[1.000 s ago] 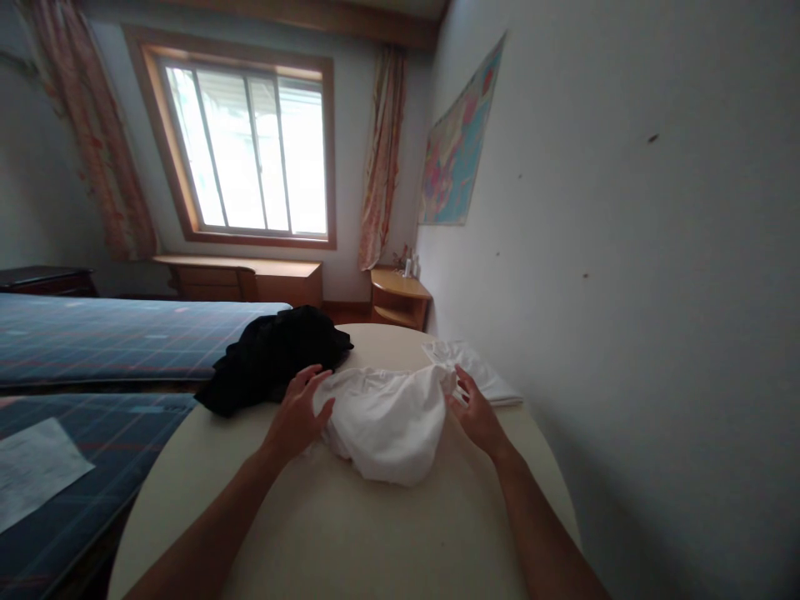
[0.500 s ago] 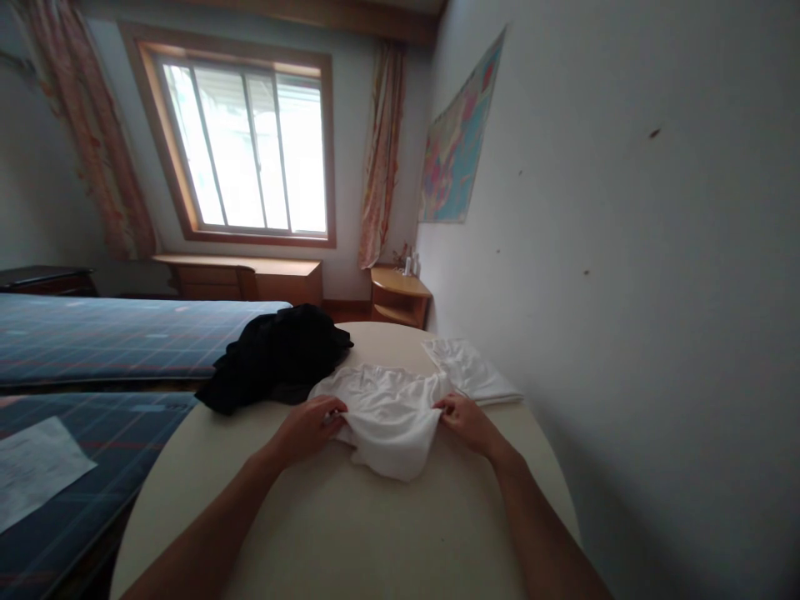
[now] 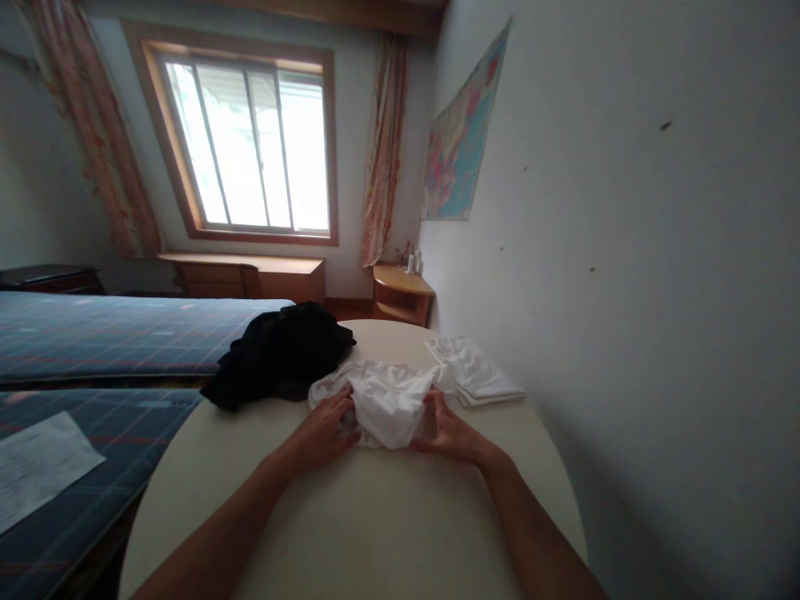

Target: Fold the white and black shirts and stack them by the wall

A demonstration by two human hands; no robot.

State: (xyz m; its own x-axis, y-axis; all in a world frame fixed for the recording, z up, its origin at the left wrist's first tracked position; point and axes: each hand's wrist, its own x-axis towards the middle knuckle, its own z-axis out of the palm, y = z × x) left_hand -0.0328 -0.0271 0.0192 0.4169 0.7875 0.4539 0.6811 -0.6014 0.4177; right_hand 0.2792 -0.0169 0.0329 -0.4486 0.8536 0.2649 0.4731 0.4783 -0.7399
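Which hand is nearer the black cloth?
Left. The left hand is on the near side of the black cloth, to its right; the right hand is farther right, at the right side of the crumpled white cloth.

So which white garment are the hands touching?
The crumpled white garment, between the left hand and right hand; the folded white garment, nearer the wall, is untouched.

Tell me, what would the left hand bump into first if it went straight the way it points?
The bunched white cloth, most likely; the left hand seems to touch its left side, though depth is unclear.
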